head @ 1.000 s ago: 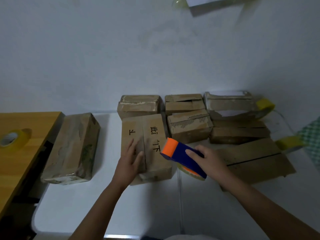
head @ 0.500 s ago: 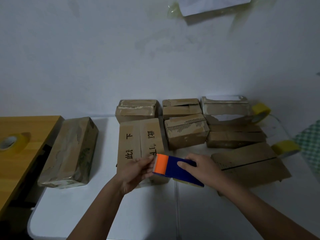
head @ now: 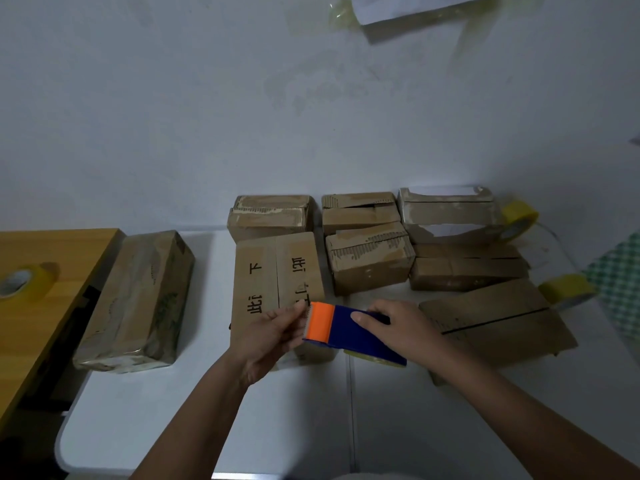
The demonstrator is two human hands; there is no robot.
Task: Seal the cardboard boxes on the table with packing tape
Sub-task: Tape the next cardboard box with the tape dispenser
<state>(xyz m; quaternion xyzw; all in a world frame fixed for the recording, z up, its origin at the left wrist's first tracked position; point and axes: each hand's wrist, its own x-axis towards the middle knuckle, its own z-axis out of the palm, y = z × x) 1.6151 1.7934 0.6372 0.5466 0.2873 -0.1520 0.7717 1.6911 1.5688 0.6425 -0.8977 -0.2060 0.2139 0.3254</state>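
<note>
While the right hand grips the light, rigid blue-and-orange plastic tape dispenser by its blue body, the left hand pinches at its orange end, just over the near end of the stiff printed brown cardboard box on the white counter; its slick tape probably wants a firm pinch.

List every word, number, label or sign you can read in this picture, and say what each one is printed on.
"下": black character on the top of the printed box, on its left flap, turned sideways.
Other black characters on both flaps of that box: turned sideways, partly covered by the left hand and the tape dispenser; not surely readable.
White sheet taped to the wall: no readable text.
Other boxes: no print visible.
</note>
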